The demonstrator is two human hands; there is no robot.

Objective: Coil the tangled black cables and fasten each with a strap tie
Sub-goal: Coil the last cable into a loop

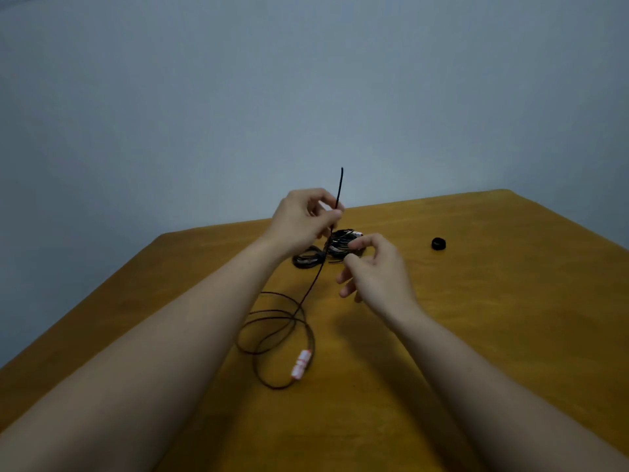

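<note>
My left hand (306, 216) pinches a thin black cable (308, 294) near its free end, which sticks up above the fingers. From the hand the cable runs down to loose loops (272, 328) on the wooden table (476, 318), where a white and pink tag (300, 364) is wrapped on it. My right hand (374, 267) hovers just right of the cable, fingers curled, thumb and forefinger close together at a pile of coiled black cables (326, 248). Whether it holds anything I cannot tell.
A small black roll of strap tie (438, 243) lies on the table to the right of the pile. A plain grey wall stands behind the table's far edge. Both my forearms reach over the near part of the table.
</note>
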